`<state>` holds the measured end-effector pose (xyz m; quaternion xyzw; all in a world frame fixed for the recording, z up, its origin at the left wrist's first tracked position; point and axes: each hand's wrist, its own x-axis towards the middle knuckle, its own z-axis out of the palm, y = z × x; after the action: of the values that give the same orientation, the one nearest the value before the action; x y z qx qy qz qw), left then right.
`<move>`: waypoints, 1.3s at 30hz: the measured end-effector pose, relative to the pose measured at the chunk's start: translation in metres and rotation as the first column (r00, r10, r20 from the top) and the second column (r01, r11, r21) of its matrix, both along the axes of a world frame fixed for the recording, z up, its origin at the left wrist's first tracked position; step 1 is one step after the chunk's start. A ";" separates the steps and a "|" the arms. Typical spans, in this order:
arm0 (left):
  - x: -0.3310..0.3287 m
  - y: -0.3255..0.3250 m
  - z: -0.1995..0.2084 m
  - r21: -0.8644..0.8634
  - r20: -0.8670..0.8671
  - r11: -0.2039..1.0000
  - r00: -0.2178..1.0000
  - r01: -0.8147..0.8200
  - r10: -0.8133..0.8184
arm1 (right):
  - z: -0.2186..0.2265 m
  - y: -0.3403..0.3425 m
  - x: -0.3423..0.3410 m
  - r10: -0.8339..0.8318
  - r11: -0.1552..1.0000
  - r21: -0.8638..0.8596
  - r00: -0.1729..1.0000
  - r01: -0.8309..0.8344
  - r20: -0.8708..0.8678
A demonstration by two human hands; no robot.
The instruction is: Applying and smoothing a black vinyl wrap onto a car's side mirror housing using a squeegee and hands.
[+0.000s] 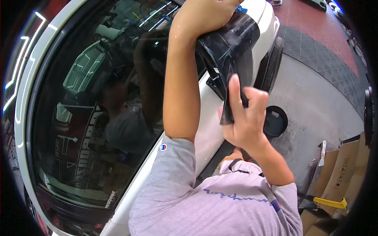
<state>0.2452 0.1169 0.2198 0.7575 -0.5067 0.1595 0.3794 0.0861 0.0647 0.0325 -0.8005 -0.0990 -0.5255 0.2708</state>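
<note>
A black side mirror [236,37] juts out from the white car, with dark, glossy, creased film over its housing. My left hand [206,15] reaches to the mirror's far top side. Its fingers run past the upper edge of the view, so their grip is hidden. A bit of blue material [241,8] shows beside them. Below the mirror, my right hand [249,116] is closed on a loose flap of the black film [227,112], which stretches down from the housing. Its index finger points up along the film.
The car's dark windscreen [98,118] fills the left, reflecting lights and a person. A tyre [271,63] stands beyond the mirror. On the grey floor sits a round black container [275,121]. Cardboard boxes [340,177] and a yellow-handled tool [330,202] are at lower right.
</note>
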 end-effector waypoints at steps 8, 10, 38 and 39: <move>-0.005 0.006 0.013 0.204 -0.015 0.976 0.997 -0.076 0.081 | -0.039 0.009 -0.009 -0.025 1.000 -0.016 0.997 0.024 -0.070; -0.001 0.009 0.006 0.125 -0.097 0.992 0.995 -0.014 0.026 | -0.020 0.014 -0.009 -0.007 1.000 -0.027 1.000 0.007 -0.025; -0.074 0.009 -0.025 0.091 0.008 0.971 0.975 -0.222 0.222 | -0.082 0.037 -0.002 0.260 0.909 0.303 0.958 -0.286 0.122; -0.076 0.007 -0.021 0.063 -0.085 0.974 0.971 -0.220 0.225 | -0.086 0.035 0.000 0.241 0.921 0.283 0.962 -0.269 0.129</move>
<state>0.1691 0.1240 0.1986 0.8258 -0.4050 0.1526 0.3615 0.0865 0.0993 -0.0531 -0.7060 -0.1346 -0.5306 0.4494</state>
